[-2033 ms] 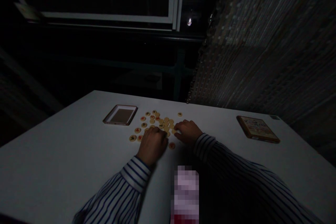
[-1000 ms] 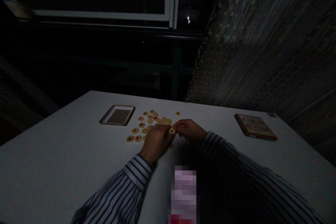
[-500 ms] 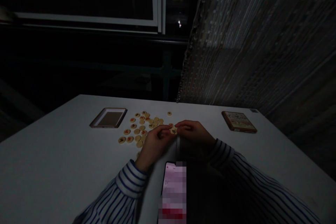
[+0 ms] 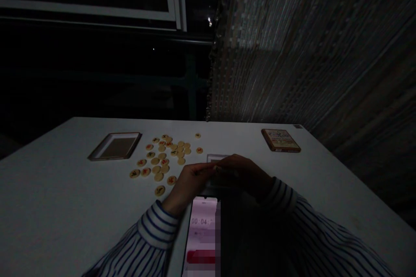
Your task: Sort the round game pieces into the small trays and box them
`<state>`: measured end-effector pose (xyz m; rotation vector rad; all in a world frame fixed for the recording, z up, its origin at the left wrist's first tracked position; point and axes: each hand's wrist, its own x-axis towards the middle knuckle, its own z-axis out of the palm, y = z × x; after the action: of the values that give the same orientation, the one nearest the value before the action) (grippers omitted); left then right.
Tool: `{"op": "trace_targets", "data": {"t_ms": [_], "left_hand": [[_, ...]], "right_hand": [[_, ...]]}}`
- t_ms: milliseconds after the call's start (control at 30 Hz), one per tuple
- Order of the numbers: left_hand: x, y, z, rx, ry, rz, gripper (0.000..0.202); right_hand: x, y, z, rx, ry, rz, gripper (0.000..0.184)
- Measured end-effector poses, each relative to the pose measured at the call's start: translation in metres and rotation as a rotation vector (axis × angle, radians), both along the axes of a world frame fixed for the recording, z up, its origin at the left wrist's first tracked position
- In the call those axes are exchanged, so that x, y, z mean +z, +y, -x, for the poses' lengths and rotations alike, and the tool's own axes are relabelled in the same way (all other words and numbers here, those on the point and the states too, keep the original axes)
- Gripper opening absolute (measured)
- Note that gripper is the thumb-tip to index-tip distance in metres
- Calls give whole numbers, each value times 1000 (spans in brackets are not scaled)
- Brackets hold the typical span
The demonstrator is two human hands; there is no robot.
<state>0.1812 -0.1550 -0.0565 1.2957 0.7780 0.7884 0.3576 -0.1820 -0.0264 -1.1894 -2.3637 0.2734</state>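
My left hand (image 4: 191, 181) and my right hand (image 4: 242, 172) meet at the fingertips in the middle of the table. Between their closed fingers is a round Chinese chess piece (image 4: 217, 168), mostly shaded and partly hidden by the right fingers. Under the hands lies a shallow rectangular tray (image 4: 216, 157) with a pale rim; the hands cover much of it. Several more Chinese chess pieces (image 4: 161, 156) with red or dark characters, some blank side up, are scattered left of my left hand. One red-marked piece (image 4: 199, 150) lies just beyond the hands.
A phone (image 4: 201, 225) showing a timer lies on the white table (image 4: 81, 207) below my hands. An open box half (image 4: 134, 147) stands at the left, and a printed box lid (image 4: 282, 140) at the right. Behind the table hangs a bead curtain (image 4: 260, 73).
The view has swung right, so the table's things appear further left. Both hands have come lower over the tray with the piece, which is now shaded and more covered by the right fingers.
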Motion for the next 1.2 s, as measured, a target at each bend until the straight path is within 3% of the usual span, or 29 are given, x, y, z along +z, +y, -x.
{"op": "trace_targets", "data": {"t_ms": [200, 433, 600, 1033, 1200], "left_hand": [[-2, -1, -2, 0, 100, -72, 28], [-12, -1, 11, 160, 510, -428, 30], [-14, -5, 16, 155, 726, -652, 30], [-26, -2, 13, 119, 750, -660, 32], [-26, -1, 12, 130, 747, -653, 32]], "right_hand": [[3, -1, 0, 20, -145, -2, 16], [3, -3, -15, -68, -280, 158, 15], [3, 1, -17, -102, -455, 203, 16], [-11, 7, -16, -101, -543, 240, 22], [-8, 8, -16, -75, -538, 268, 20]]}}
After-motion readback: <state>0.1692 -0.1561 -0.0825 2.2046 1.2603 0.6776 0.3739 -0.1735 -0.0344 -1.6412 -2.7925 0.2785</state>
